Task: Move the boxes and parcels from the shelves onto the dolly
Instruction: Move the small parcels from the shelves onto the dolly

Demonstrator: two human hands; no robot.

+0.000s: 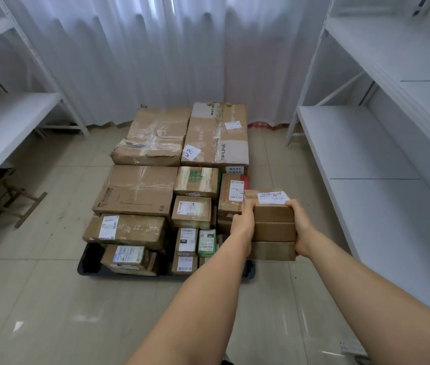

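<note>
While bare tiled floor (pixel 37 299) is lying open left of the loaded dolly (pixel 87 264), the left hand (pixel 243 222) and right hand (pixel 301 227) are gripping a three-box stack (pixel 273 230) above the dolly's right front corner, the right shelf (pixel 353 143) standing near.

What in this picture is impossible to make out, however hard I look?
Head view only:
- Dolly: just its dark near edge shows; stacked boxes hide the rest.
- Label on the stack of three boxes gripped between left hand and right hand: print too small to read.
- Fingers: mostly hidden behind that stack.
- Left shelf: cut off by the frame edge.
</note>
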